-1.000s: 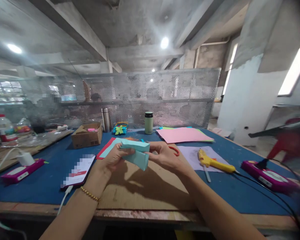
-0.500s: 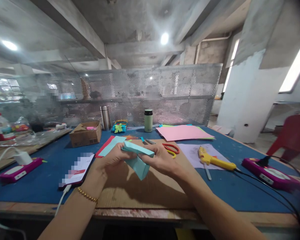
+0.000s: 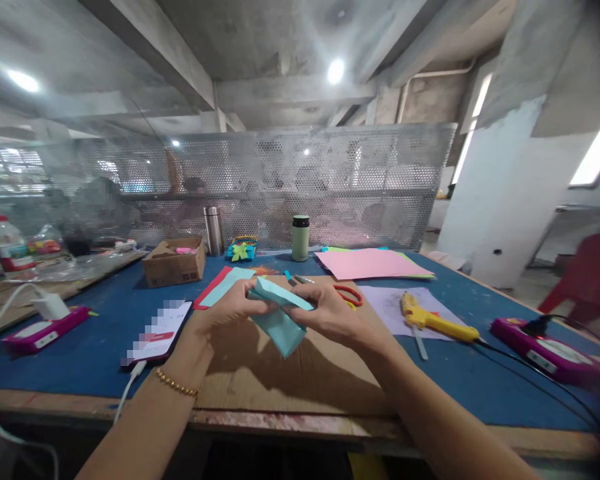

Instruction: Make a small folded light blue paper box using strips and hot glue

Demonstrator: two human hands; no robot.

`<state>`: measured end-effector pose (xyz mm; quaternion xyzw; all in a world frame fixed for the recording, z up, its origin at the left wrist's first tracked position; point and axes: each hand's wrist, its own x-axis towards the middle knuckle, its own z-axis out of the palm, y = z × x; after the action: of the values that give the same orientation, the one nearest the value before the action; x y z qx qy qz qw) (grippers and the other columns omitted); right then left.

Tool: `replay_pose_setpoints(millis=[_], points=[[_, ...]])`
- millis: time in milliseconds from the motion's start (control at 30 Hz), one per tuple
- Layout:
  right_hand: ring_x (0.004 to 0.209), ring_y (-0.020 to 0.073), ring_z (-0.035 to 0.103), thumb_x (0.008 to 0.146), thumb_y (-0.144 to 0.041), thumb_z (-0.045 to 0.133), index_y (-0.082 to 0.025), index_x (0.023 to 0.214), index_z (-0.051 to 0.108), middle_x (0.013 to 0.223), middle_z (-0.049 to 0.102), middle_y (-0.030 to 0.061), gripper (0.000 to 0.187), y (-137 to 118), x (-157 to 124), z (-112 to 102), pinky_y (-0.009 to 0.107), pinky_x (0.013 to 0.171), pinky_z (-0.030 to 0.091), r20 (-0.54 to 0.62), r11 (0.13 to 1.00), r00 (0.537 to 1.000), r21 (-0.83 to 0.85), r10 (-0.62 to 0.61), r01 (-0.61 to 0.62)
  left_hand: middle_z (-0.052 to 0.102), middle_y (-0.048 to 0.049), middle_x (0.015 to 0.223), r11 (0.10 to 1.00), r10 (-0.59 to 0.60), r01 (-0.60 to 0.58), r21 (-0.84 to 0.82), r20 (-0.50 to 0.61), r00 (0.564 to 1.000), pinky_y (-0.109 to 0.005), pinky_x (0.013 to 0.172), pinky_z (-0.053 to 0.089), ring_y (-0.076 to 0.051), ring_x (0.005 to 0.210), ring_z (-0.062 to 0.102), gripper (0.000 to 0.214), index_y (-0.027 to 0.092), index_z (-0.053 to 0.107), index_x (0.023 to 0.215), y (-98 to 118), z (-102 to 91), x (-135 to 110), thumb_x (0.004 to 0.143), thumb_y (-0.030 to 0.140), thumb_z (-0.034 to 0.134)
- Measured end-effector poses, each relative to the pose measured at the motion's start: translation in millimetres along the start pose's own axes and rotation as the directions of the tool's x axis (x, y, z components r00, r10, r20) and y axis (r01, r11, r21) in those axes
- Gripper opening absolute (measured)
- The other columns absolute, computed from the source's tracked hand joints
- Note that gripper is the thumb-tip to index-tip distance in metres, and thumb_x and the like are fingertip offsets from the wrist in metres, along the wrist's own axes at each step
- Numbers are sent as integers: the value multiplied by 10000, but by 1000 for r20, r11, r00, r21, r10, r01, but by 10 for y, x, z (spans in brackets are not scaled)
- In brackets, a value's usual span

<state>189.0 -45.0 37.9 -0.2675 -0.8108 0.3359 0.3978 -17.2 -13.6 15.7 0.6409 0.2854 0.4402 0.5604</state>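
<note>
Both hands hold a folded light-blue paper piece in the air above a brown cardboard mat. My left hand pinches its left end, fingers closed on it. My right hand grips its right end, thumb on top. A lower flap of the paper hangs down toward the mat. A gold bracelet is on my left wrist.
On the blue table: red scissors, a yellow glue gun with cable, pink paper sheets, a green flask, a steel flask, a cardboard box, a phone, magenta devices at both sides. A perforated metal screen stands behind.
The paper has turned in my hands from a flat bar to a tilted, more folded shape, and my right hand has closed in on it. The view has shifted slightly.
</note>
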Motion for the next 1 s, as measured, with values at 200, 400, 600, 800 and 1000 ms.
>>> replay_pose_setpoints(millis=[200, 400, 600, 800, 1000], points=[[580, 72, 347, 778, -214, 586, -141, 640, 612, 611, 432, -46, 158, -4, 4, 18, 202, 530, 286, 4, 999, 1000, -42, -24, 24, 678, -43, 776, 996, -5, 8, 84, -33, 999, -240, 677, 411, -134, 699, 562, 323, 111, 729, 805, 59, 18, -14, 620, 351, 843], [589, 72, 344, 806, -215, 569, -146, 664, 607, 626, 416, -48, 162, -16, -7, 10, 202, 537, 281, 38, 998, 999, -43, -38, 40, 685, -30, 790, 997, 12, -8, 73, -60, 998, -240, 694, 424, -128, 707, 565, 292, 127, 733, 804, 74, 4, -28, 602, 307, 843], [593, 74, 334, 764, -167, 519, -155, 631, 563, 620, 403, -52, 141, -26, -6, 4, 209, 549, 272, 16, 993, 998, -105, -60, 61, 675, -22, 781, 993, 43, -37, 108, -52, 998, -239, 680, 422, -124, 694, 552, 272, 132, 723, 800, 50, -13, -16, 614, 299, 830], [560, 70, 316, 715, -179, 512, -160, 580, 519, 582, 379, -57, 136, -31, -6, 34, 216, 521, 232, -30, 986, 1000, -167, 5, -10, 682, -22, 781, 986, 34, -27, 162, -42, 999, -240, 714, 429, -122, 710, 560, 246, 132, 730, 787, 48, 7, -16, 634, 304, 816], [564, 72, 322, 723, -189, 513, -165, 564, 476, 581, 373, -52, 164, -24, -10, 24, 219, 516, 226, -42, 968, 999, -250, 28, -38, 661, 10, 736, 959, 61, -43, 282, -56, 997, -219, 660, 410, -104, 664, 534, 187, 146, 740, 787, 71, 29, -5, 643, 262, 761]])
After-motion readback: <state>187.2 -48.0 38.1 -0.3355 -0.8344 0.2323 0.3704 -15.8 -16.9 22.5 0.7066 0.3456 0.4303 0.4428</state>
